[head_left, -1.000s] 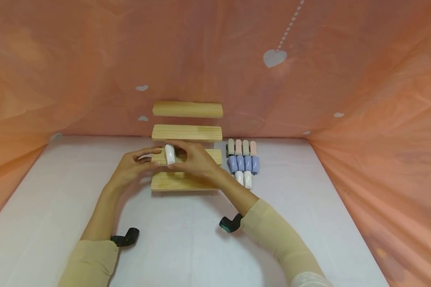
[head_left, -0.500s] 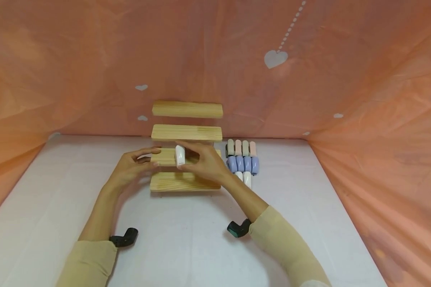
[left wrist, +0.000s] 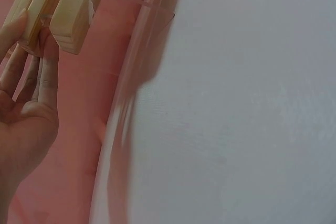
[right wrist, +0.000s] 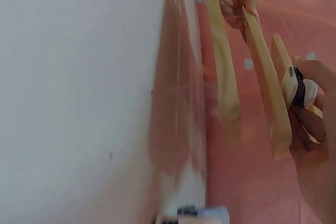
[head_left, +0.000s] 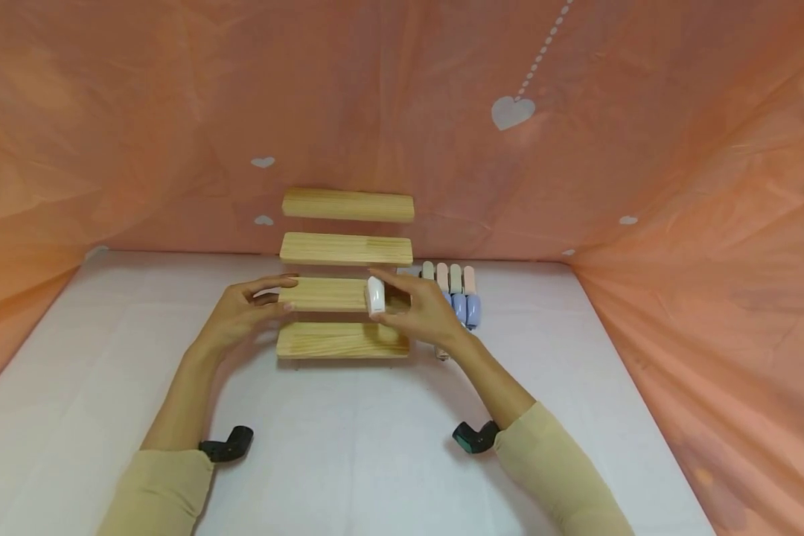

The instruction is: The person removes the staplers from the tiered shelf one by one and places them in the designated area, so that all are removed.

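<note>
My left hand (head_left: 244, 309) grips the left end of a stand's second wooden shelf from the bottom (head_left: 324, 295), fingers over and thumb below in the head view. The left wrist view shows this hand (left wrist: 31, 119) on the board's end. My right hand (head_left: 430, 311) pinches a small glossy white mini stapler (head_left: 376, 295) between thumb and fingers, at the right part of the same shelf. Seen from the right wrist, the mini stapler (right wrist: 310, 93) has a black middle and a pale base close to the shelves. Whether it touches the board I cannot tell.
More shelves rise behind, up to the top board (head_left: 348, 205); the bottom shelf (head_left: 342, 341) is nearest. Right of the stand, beige and pink mini staplers (head_left: 455, 279) and blue ones (head_left: 473, 310) stand in rows, partly hidden by my right hand. An orange cloth (head_left: 388, 112) hangs behind.
My right hand has carried the white mini stapler rightward along the shelf, from its left part to its right part. The left hand has kept its grip on the shelf end.
</note>
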Demonstrator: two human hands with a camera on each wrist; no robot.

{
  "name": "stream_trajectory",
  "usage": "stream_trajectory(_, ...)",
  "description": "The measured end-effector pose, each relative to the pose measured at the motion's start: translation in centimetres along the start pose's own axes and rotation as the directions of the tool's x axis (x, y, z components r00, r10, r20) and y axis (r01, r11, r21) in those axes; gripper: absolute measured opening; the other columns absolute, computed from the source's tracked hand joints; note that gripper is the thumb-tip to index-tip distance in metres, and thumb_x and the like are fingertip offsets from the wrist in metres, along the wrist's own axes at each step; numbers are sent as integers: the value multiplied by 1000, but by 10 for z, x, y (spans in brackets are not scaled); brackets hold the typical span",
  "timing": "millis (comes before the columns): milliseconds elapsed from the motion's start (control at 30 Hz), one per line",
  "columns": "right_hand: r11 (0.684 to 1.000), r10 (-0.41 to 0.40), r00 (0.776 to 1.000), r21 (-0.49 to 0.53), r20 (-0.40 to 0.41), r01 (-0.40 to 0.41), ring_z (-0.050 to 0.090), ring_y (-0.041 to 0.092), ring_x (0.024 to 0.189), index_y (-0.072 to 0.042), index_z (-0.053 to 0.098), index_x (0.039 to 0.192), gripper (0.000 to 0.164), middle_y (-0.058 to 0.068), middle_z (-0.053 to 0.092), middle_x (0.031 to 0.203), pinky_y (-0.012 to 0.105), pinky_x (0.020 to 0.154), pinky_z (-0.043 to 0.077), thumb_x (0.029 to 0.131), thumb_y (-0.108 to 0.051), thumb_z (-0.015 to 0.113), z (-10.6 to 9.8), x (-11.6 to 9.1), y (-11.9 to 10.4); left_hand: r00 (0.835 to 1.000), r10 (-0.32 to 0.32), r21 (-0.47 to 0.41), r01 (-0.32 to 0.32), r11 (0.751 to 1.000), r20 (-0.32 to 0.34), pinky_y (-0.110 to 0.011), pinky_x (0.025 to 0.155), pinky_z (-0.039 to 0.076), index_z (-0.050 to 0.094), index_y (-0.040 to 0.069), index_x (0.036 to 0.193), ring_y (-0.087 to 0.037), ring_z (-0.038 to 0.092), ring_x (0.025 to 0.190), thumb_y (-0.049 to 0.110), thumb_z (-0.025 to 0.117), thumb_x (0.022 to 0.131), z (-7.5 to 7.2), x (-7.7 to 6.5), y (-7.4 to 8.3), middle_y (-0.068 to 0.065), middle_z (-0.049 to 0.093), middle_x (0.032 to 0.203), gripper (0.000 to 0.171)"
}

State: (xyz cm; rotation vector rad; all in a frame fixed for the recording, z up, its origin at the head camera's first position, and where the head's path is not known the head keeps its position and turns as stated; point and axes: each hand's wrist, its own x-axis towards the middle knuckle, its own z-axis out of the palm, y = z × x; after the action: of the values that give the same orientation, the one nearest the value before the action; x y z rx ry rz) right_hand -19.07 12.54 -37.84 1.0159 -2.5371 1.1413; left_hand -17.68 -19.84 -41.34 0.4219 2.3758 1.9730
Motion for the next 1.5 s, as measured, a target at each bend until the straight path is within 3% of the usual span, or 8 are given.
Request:
stream_trajectory(200,1000,-6,1000,-4,-2,6,54,18,85,-20,56,143,68,7,64,131,38,73,51,81,-20,84,-14,-13,9,1000,-28,0,28,1000,-1,-19,90,49,63,7,134,-12,58,112,19,78,89,-1,0,2,6,62,132,49)
stream_trajectory(300,1000,-15,1000,-11,-5,15,59,21,84,-16,57,142,69,9,67,125,38,69,51,80,-19,85,-21,-18,13,999,-35,16,35,999,-4,-18,92,47,63,7,133,-12,56,116,22,78,89,-1,0,3,6,61,134,49)
stream_trajectory(467,1000,14,1000,7,-20,-14,65,34,99,-11,58,140,68,13,68,121,53,83,53,78,-15,86,-32,-27,22,999,-33,22,33,999,-7,-17,93,47,64,8,132,-11,57,117,22,78,89,-1,1,2,5,61,135,48)
stream_trajectory(667,997,72,997,38,-39,-70,66,30,105,-12,59,140,68,11,68,122,55,90,52,78,-13,86,-42,-37,29,1000,-9,5,9,1000,-7,-16,94,46,64,5,131,-7,58,115,20,77,89,-2,1,2,7,63,133,46)
stream_trajectory(933,986,161,987,34,-27,-160,66,27,108,-12,59,139,65,10,65,130,54,91,53,79,-9,84,-52,-58,42,1000,-6,-40,6,999,-1,-19,84,53,64,7,133,-11,62,104,14,77,89,-1,2,1,11,66,125,47)
stream_trajectory(1100,983,178,983,50,-46,-176,65,29,109,-12,61,138,64,10,63,133,52,92,53,78,-7,85,-59,-73,51,1000,-12,-76,13,997,7,-24,83,56,66,9,130,-12,63,103,13,78,88,1,2,2,4,64,130,44)
stream_trajectory(1333,981,194,979,40,-71,-191,66,32,107,0,59,135,65,17,62,132,44,97,52,75,1,85,-65,-92,61,1000,-11,-54,11,998,1,-21,83,55,65,8,132,-12,61,104,14,77,88,1,1,1,6,64,130,45)
stream_trajectory(1500,980,190,978,71,-90,-184,63,42,108,10,57,132,63,27,63,125,53,96,50,73,12,81,-69,-101,56,1000,-29,-16,29,999,-7,-19,86,52,65,11,132,-13,59,109,19,78,88,1,0,0,6,63,133,46)
